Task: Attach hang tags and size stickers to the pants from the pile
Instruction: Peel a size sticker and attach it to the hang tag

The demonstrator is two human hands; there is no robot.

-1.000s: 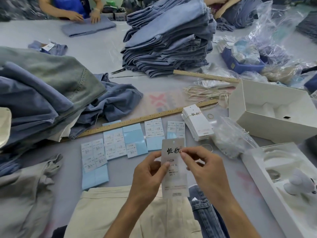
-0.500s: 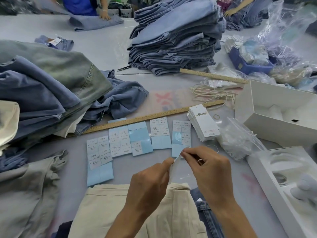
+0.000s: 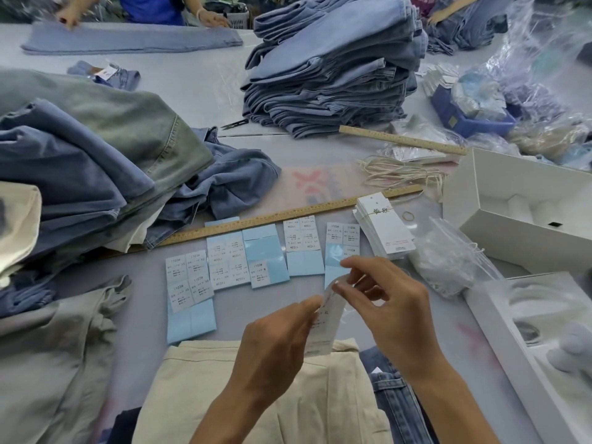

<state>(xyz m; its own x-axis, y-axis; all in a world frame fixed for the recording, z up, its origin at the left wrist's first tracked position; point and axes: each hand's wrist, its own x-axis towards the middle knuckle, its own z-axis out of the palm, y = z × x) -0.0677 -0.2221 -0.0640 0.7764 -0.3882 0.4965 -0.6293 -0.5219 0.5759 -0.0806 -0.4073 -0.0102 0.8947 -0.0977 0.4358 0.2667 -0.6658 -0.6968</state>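
Near the table's (image 3: 198,88) front edge, our left hand (image 3: 275,344) and right hand (image 3: 387,306) both pinch one tag (image 3: 323,328) over cream pants (image 3: 243,389). Right, a white box (image 3: 499,193) and a blue bin (image 3: 464,120) of tags.

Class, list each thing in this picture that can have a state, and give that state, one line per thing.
Hang tag: held off the table, pinched by both hands.
Left hand: grip on tag's side.
Right hand: grip on tag's top.
Tag stack: banded, lying flat.
White box: open.
Jeans stack: folded.
Beige pants: lying flat.
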